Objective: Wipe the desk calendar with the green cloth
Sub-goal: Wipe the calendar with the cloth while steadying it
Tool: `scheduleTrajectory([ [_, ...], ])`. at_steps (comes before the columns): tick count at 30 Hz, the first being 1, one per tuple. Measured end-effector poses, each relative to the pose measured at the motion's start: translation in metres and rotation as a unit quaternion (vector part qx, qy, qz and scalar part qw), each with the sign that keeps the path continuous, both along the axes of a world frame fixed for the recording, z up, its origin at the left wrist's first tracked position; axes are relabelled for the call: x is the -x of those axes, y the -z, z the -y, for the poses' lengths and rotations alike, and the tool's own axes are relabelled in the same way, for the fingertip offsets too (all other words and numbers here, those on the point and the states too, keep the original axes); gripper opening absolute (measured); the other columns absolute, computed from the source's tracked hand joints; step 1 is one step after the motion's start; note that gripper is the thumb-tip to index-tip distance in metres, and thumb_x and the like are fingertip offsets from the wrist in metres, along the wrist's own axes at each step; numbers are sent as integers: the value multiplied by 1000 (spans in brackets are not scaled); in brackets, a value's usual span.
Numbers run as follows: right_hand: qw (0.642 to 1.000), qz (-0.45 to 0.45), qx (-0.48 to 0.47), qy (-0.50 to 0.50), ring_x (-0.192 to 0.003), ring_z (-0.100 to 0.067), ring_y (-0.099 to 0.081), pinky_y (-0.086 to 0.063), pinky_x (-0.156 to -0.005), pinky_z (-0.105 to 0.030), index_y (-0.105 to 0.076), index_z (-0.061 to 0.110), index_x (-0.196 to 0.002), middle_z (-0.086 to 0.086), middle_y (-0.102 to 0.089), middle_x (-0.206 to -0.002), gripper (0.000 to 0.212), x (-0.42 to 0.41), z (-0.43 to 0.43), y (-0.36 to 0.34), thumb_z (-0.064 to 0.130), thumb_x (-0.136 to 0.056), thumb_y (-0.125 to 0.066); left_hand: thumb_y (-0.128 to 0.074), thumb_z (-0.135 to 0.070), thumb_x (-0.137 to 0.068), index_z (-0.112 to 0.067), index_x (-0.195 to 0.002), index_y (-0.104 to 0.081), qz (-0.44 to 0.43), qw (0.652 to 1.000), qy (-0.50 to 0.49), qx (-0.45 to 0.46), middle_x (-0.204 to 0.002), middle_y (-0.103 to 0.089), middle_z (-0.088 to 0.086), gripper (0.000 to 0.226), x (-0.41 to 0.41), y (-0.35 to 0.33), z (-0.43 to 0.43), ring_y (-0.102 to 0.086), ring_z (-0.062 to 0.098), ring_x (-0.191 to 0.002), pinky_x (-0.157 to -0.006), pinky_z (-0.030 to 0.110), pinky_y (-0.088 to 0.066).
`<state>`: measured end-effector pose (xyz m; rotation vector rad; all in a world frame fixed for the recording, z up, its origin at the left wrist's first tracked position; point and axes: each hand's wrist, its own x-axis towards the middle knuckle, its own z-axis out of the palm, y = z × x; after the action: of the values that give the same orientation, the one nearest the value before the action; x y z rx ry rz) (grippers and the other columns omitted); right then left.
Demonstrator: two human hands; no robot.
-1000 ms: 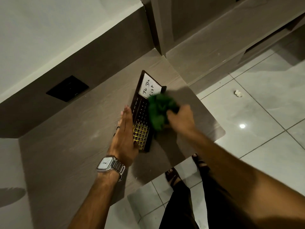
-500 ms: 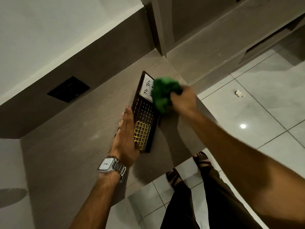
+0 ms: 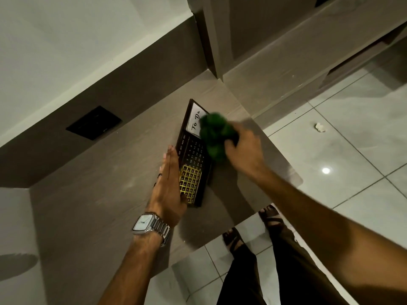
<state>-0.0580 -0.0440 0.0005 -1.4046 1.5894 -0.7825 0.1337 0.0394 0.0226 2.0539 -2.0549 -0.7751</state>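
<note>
A dark desk calendar [image 3: 193, 164] lies flat on the grey-brown desk [image 3: 105, 194], with a white "To Do" panel at its far end and a gold grid at its near end. My right hand [image 3: 244, 150] grips a bunched green cloth [image 3: 214, 135] and presses it on the calendar's right side, covering part of the white panel. My left hand [image 3: 169, 183], fingers straight and together, rests flat against the calendar's left edge, with a silver watch on its wrist.
A black socket plate [image 3: 93, 123] sits in the brown back panel behind the desk. The desk's right edge drops to a tiled floor where my sandalled feet [image 3: 253, 227] stand. A crumpled white scrap [image 3: 319, 127] lies on the tiles.
My right hand with the cloth went from the calendar's middle up to the white panel, then came back down a little. The left hand stayed against the calendar's edge.
</note>
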Motion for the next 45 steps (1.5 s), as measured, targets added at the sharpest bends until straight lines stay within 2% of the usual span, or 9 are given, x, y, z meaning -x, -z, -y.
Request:
scheduleTrajectory([
  [2, 998, -16, 61, 16, -117, -17, -60, -50, -99, -37, -40, 20, -143, -8, -58, -136, 60, -3, 16, 1, 3, -89, -58, -70, 9, -71, -34, -136, 33, 4, 1000, -6, 5, -156, 16, -7, 128, 1, -1, 0, 12, 13, -144, -118, 40, -3],
  [5, 998, 50, -24, -39, -118, -19, -58, -52, -98, -41, -13, 35, -152, -10, -46, -145, 84, -25, -23, 14, 1, -89, -57, -73, 5, -71, -33, -137, 32, 22, 1000, -1, 17, -156, 13, -4, 130, 1, 0, -1, 7, 16, -144, -121, 44, -11],
  [13, 993, -20, 47, -110, -150, -25, 1, -22, -117, -52, -11, 30, -153, -4, 3, -164, 90, -63, -48, 33, 2, -84, -61, -86, -8, -67, -31, -146, 22, 4, 999, -36, -4, -163, -9, 11, 136, 3, -1, 0, -17, 34, -148, -112, 60, -34],
  [22, 966, -66, 85, -234, -149, -26, -7, -32, -108, -64, -16, 32, -153, 0, -8, -164, 76, -49, -52, 32, 28, -82, -42, -92, -9, -57, -39, -138, 33, 11, 999, -38, -24, -164, -7, 7, 152, 2, 1, 2, -17, 34, -147, -115, 58, -29],
  [26, 956, -184, 53, -224, -147, -30, -11, -38, -105, -61, -9, 32, -154, 3, -4, -165, 86, -39, -41, 36, 23, -86, -62, -92, -7, -54, -30, -147, 26, 19, 999, -26, -6, -164, -4, 7, 153, -3, 6, -1, -17, 34, -147, -111, 61, -34],
  [29, 942, -152, 60, -292, -144, -31, -13, -39, -103, -59, -8, 35, -153, 4, -4, -164, 86, -45, -69, 39, 37, -81, -57, -94, -15, -53, -42, -142, 31, 16, 999, -37, -21, -163, -9, 9, 156, -2, 5, 1, -25, 41, -144, -107, 64, -38],
  [34, 928, -210, 212, -225, -145, -34, -20, -48, -91, -56, -27, 29, -151, 0, -19, -163, 68, -35, -1, 31, 21, -88, -52, -88, -3, -59, -38, -144, 30, 28, 999, -19, -2, -164, -4, 7, 150, -1, 4, -1, -28, 41, -143, -101, 61, -46],
  [42, 843, -285, 305, -338, -141, -39, -28, -54, -80, -53, -25, 31, -151, -5, -24, -161, 78, -14, 57, 38, 13, -84, -62, -86, -12, -64, -38, -145, 28, 15, 1000, -26, -4, -163, -6, 8, 142, -1, 3, -4, -29, 38, -143, -107, 63, -38],
  [45, 858, -307, 285, -297, -139, -39, -27, -53, -83, -57, -25, 31, -150, -5, -25, -160, 83, -9, 80, 26, 20, -81, -70, -86, -12, -65, -38, -145, 27, 12, 1000, -22, 2, -163, -2, 4, 142, 0, 4, -2, -19, 32, -147, -111, 62, -33],
])
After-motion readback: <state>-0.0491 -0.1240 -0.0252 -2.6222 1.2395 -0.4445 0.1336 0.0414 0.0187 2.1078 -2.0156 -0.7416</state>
